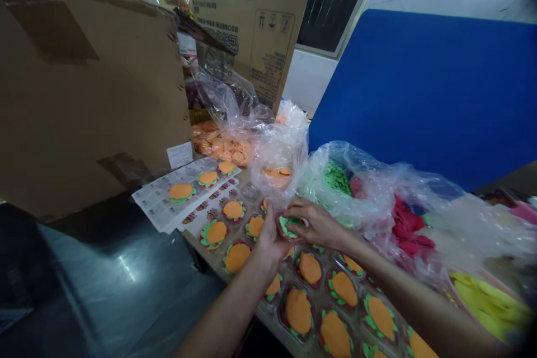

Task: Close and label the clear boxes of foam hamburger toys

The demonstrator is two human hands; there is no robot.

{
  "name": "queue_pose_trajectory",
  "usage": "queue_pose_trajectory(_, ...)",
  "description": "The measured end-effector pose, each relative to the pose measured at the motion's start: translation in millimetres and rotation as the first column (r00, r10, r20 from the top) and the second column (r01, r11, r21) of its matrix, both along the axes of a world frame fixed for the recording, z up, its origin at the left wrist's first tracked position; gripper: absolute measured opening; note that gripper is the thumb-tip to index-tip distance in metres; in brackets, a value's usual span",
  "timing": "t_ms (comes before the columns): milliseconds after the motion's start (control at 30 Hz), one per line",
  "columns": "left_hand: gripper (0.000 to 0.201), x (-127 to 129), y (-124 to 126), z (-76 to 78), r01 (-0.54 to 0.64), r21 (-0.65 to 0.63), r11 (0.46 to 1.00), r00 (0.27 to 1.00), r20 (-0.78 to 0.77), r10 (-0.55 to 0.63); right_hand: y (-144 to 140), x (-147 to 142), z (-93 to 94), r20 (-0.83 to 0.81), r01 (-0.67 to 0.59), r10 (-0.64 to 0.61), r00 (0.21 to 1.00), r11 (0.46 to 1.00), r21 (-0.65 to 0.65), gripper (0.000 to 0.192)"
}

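My left hand point(271, 240) is closed around the side of a small clear plastic cup with a green frilly piece point(288, 226) in it. From the right, my right hand point(314, 222) curls over the same cup, its fingers pinched on the green piece. Beneath and around both hands lie rows of clear cups holding toy burgers, each with an orange bun disc point(309, 267) above green and red layers. My fingers hide part of the cup's rim and contents.
Printed sheets point(159, 207) with more burgers lie left. Behind stand bags of orange discs point(224, 145), green pieces point(335, 178) and red pieces point(406, 224). Yellow pieces point(486, 299) sit in a container at right. Cardboard boxes point(92, 89) and a blue panel point(428, 95) rise around the table.
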State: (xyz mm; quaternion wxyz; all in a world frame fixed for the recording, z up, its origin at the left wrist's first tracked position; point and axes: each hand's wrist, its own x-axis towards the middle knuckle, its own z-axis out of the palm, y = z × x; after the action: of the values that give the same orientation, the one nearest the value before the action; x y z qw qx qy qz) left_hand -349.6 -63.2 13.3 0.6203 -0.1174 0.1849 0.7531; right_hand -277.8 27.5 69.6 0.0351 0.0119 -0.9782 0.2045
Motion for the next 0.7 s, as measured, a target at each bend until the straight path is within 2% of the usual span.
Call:
queue_pose_trajectory(100, 0.043, -2.8, -1.2, -1.0, -0.069, -0.042, 0.997, 0.998, -0.001, 0.069, 2.5, -4.9, -1.6, 0.023, 0.003, -0.003, 1.000, 1.000, -0.003, 0.028)
queue_pose_trajectory(267, 0.038, -7.5, 1.3, -3.1, -0.204, -0.050, 0.978, 0.978, -0.045, 0.202, 1.3, -16.2, -7.7, -0.057, 0.083, -0.089, 0.994, 0.991, -0.108, 0.026)
queue_pose_trajectory(367, 0.033, -11.1, 4.5, -7.9, -0.264, -0.023, 0.964, 0.964, -0.037, 0.263, -1.0, -24.8, -14.5, -0.080, 0.073, -0.078, 0.994, 0.995, -0.069, 0.021)
queue_pose_trajectory(467, 0.033, -17.1, 4.4, -10.9, -0.274, -0.047, 0.961, 0.961, -0.042, 0.272, 6.3, -31.7, -15.2, -0.055, 0.038, -0.045, 0.997, 0.990, -0.136, 0.022)
queue_pose_trajectory(567, 0.040, -25.0, 1.5, -11.4, -0.258, -0.096, 0.961, 0.964, -0.085, 0.250, 20.9, -34.4, -8.6, -0.055, 0.141, -0.161, 0.985, 0.953, -0.267, 0.023)
queue_pose_trajectory(633, 0.046, -29.8, 0.5, -12.4, -0.266, -0.098, 0.959, 0.961, -0.106, 0.256, 27.0, -34.2, -5.0, -0.048, 0.202, -0.225, 0.973, 0.937, -0.286, 0.023)
queue_pose_trajectory(700, 0.048, -33.1, 0.8, -14.6, -0.285, -0.084, 0.955, 0.955, -0.111, 0.276, 26.2, -33.1, -5.6, -0.019, 0.201, -0.215, 0.977, 0.939, -0.278, 0.024)
